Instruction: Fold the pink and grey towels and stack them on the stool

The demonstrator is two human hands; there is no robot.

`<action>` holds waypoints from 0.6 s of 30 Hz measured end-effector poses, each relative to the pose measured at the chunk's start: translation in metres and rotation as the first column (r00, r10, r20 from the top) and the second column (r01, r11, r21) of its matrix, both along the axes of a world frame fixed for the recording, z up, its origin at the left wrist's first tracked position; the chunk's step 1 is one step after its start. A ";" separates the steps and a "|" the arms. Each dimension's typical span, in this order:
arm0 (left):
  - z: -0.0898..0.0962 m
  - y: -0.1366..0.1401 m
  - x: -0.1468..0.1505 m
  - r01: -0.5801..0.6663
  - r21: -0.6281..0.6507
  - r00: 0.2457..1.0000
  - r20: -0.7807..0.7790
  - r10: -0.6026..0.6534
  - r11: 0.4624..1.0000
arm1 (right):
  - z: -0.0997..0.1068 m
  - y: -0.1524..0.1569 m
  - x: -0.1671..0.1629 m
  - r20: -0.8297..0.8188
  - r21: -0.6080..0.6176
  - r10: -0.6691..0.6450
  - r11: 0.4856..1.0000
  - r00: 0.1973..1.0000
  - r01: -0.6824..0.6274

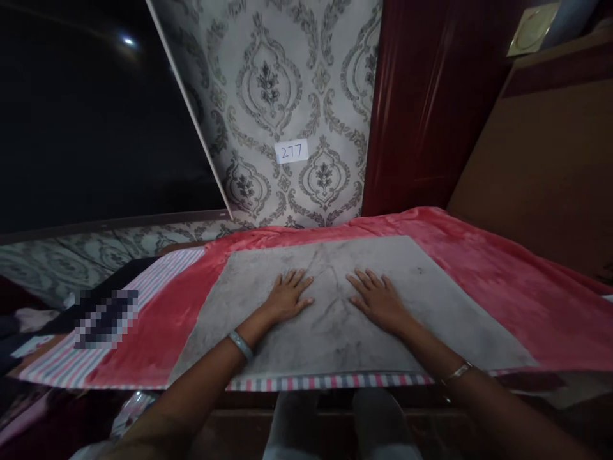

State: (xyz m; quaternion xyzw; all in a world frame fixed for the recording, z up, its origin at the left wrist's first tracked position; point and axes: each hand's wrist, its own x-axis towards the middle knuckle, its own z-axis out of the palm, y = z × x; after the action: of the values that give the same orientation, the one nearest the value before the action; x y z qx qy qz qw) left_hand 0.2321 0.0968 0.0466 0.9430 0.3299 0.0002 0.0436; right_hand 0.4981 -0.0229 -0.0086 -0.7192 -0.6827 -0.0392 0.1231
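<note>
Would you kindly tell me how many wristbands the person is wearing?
2: a pale band on the left wrist, a thin metallic bracelet on the right. Both hands lie flat on the grey towel.

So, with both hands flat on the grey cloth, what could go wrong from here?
1. The grey cloth lies on a plush red blanket; pressing with the left hand and right hand may slide it and bring back creases.
2. Its near edge reaches the striped sheet at the surface's edge, so it might slip off.

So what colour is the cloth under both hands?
Grey; the cloth lies on a red blanket, seen in the head view.
</note>
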 end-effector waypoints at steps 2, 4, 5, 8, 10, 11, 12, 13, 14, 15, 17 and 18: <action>0.004 0.023 0.007 0.031 -0.037 0.999 -0.018 -0.032 0.999 | -0.002 0.001 0.001 -0.008 0.017 -0.004 1.000 1.000 0.004; 0.006 0.047 0.015 0.037 -0.059 0.999 -0.028 -0.039 0.998 | -0.004 0.001 0.002 -0.009 0.022 -0.002 1.000 1.000 0.002; 0.006 0.058 0.018 0.031 -0.060 0.999 -0.031 -0.033 0.998 | -0.004 0.001 0.002 -0.008 0.022 0.003 1.000 1.000 -0.003; 0.006 0.088 0.025 -0.018 -0.047 0.999 -0.039 0.017 0.999 | -0.007 0.001 0.004 0.002 0.019 0.011 1.000 1.000 -0.011; 0.005 0.105 0.026 -0.054 -0.040 0.998 -0.042 0.052 0.998 | -0.009 0.002 0.005 0.008 0.029 0.011 1.000 1.000 -0.012; 0.004 0.112 0.026 -0.064 -0.035 0.997 -0.042 0.063 0.997 | -0.010 0.002 0.005 0.009 0.036 0.011 0.999 1.000 -0.012; 0.004 0.119 0.025 -0.069 -0.027 0.997 -0.038 0.068 0.997 | -0.011 0.002 0.006 0.011 0.041 0.013 0.999 1.000 -0.014; 0.003 0.126 0.024 -0.069 -0.018 0.997 -0.033 0.068 0.997 | -0.012 0.002 0.006 0.013 0.045 0.016 0.999 1.000 -0.017; 0.002 0.132 0.024 -0.069 -0.010 0.997 -0.027 0.069 0.998 | -0.013 0.001 0.007 0.015 0.051 0.018 0.999 1.000 -0.019; 0.002 0.138 0.023 -0.073 -0.004 0.997 -0.021 0.073 0.997 | -0.014 0.001 0.008 0.017 0.057 0.019 0.998 1.000 -0.020; 0.001 0.150 0.022 -0.085 -0.002 0.996 -0.012 0.085 0.996 | -0.015 0.000 0.009 0.020 0.069 0.021 0.997 1.000 -0.022; 0.000 0.156 0.022 -0.092 -0.003 0.996 -0.009 0.092 0.996 | -0.015 0.000 0.009 0.018 0.073 0.024 0.997 1.000 -0.025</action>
State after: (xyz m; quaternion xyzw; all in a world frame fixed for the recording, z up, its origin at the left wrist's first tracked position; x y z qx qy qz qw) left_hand 0.2539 0.2523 0.0470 0.9266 0.3734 -0.0024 0.0437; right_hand 0.5072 -0.0228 -0.0235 -0.7055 -0.6905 -0.0690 0.1438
